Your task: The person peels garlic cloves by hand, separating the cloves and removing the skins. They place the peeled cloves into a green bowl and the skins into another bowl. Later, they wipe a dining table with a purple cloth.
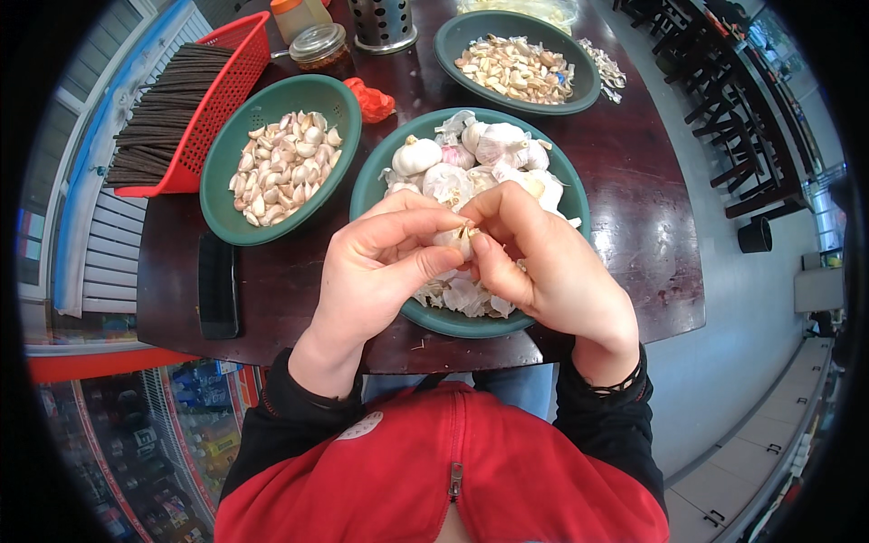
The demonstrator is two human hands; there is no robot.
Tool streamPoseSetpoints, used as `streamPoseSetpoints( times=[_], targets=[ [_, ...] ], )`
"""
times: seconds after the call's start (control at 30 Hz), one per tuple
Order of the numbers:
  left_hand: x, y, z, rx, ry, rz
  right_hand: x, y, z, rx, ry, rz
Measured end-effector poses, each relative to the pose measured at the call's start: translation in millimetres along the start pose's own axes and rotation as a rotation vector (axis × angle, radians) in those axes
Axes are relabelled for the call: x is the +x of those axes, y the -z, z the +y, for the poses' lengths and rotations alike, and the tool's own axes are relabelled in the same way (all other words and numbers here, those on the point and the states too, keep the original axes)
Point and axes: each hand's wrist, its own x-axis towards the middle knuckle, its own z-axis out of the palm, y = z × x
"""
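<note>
Both my hands meet over a green bowl (pixel 369 177) in front of me. My left hand (pixel 376 253) pinches a small piece of garlic (pixel 462 241) between thumb and fingers. The thumb and forefinger of my right hand (pixel 548 253) grip the same piece at its upper right side. Whole garlic bulbs (pixel 417 157) fill the far part of the bowl, and loose papery skins (pixel 463 297) lie in its near part. To the left, a green colander (pixel 215 172) holds many separate garlic cloves (pixel 288 172). My fingers partly hide the held piece.
A black phone (pixel 218 288) lies left on the dark table (pixel 634 199). Behind are a red basket of dark sticks (pixel 172 118), a glass jar (pixel 319 47), a perforated metal holder (pixel 381 23), a crumpled red bag (pixel 369 100) and another green bowl (pixel 453 77) of garlic pieces.
</note>
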Motion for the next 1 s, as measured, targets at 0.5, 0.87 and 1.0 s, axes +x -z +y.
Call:
streamPoseSetpoints(
  times=[0.5,0.87,1.0],
  targets=[
    [1,-1,6,-0.249,0.106,0.156,8,-3,-2,0.403,-0.090,0.129],
    [-4,-2,1,-0.329,0.049,0.041,4,-10,-3,0.294,0.051,0.150],
    [-3,-6,0,-0.358,-0.024,0.126,4,-5,-3,0.768,-0.116,0.094]
  ],
)
